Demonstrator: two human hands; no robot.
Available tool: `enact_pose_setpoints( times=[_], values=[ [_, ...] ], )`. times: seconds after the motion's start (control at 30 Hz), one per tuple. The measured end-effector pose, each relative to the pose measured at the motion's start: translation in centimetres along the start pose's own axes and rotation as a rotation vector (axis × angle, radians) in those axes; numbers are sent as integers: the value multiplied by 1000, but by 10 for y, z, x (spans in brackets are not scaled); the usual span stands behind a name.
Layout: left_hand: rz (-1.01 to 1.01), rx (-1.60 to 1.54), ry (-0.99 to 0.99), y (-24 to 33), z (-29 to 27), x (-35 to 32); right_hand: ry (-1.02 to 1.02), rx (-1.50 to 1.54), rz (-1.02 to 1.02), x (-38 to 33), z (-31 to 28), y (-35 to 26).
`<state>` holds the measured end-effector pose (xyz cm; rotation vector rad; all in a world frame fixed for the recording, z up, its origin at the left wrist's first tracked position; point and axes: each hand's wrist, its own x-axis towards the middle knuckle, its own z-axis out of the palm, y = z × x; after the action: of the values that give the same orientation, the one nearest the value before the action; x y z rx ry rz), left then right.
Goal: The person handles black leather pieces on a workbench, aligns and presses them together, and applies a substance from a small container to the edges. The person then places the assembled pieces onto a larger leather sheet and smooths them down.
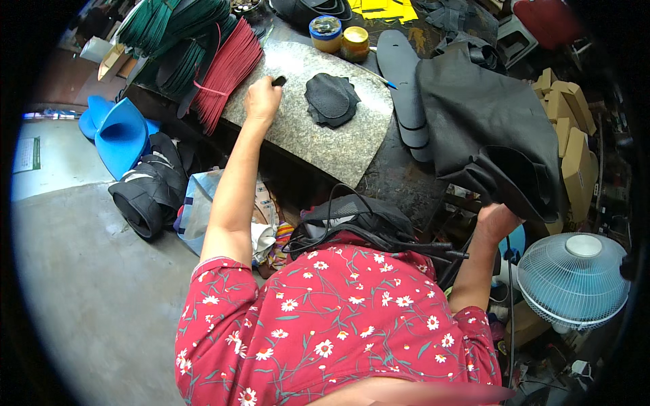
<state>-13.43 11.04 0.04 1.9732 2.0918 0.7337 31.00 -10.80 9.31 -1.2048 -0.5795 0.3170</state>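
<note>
My left hand (263,100) is closed above the left part of a speckled grey stone slab (325,152). A small black piece (278,81) pokes out of its fingers; its kind is unclear. To the right of that hand, a stack of rounded black leather pieces (330,99) with ragged edges lies on the slab. My right hand (500,220) is at the near lower edge of a large black leather sheet (484,111), which folds open there. The leather hides most of its fingers, which seem closed on the edge.
Long black insole-shaped pieces (401,81) lie beside the slab, near a pen (383,79). Two jars, one blue-rimmed (326,34) and one yellowish (355,44), stand behind. Bundled red strips (227,78) and green strips (166,30) are at left. A fan (572,281) stands at right.
</note>
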Motion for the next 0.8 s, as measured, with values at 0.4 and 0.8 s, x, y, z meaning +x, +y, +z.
enact_pose_setpoints(
  times=[0.4,0.8],
  values=[
    [439,-412,-324,180,100,-40,-46,103,-220,18,27,-18],
    [621,112,-60,173,128,5,-423,42,-307,-8,62,-63]
  ],
)
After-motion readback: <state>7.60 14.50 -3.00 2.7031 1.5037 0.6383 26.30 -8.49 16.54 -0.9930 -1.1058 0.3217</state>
